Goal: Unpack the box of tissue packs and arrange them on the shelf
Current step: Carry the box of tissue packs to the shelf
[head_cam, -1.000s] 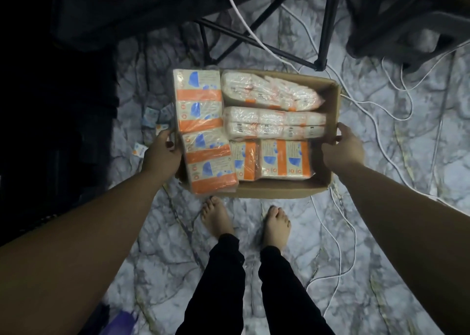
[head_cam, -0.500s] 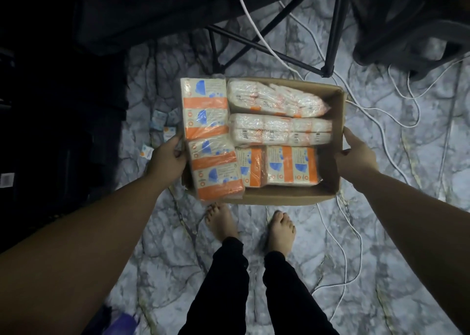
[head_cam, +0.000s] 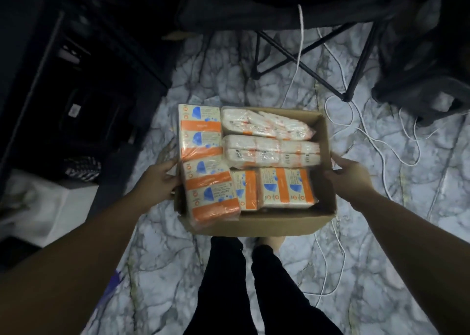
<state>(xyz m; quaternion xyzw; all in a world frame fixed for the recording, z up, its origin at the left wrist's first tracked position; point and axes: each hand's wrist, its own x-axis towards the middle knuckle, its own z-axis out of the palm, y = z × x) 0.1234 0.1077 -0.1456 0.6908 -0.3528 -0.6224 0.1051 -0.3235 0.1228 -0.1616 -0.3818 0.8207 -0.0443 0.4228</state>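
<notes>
An open cardboard box [head_cam: 267,224] hangs in front of my legs, above the marble floor. Several tissue packs [head_cam: 284,188] in orange, white and blue wrap fill it, some flat, some on edge; two packs along the left [head_cam: 199,131] rise above the rim. My left hand [head_cam: 159,182] grips the box's left side, its fingers curled at the wall. My right hand [head_cam: 349,177] grips the right wall, thumb over the rim.
A dark shelving unit [head_cam: 76,85] stands at the left with a white block [head_cam: 50,207] at its foot. A black folding chair frame [head_cam: 305,62] and white cables [head_cam: 361,131] lie ahead on the floor. Dark fabric [head_cam: 419,62] sits far right.
Both hands have lifted the box higher, so it now covers my feet. The view has swung up and left, bringing more of the dark shelf into sight.
</notes>
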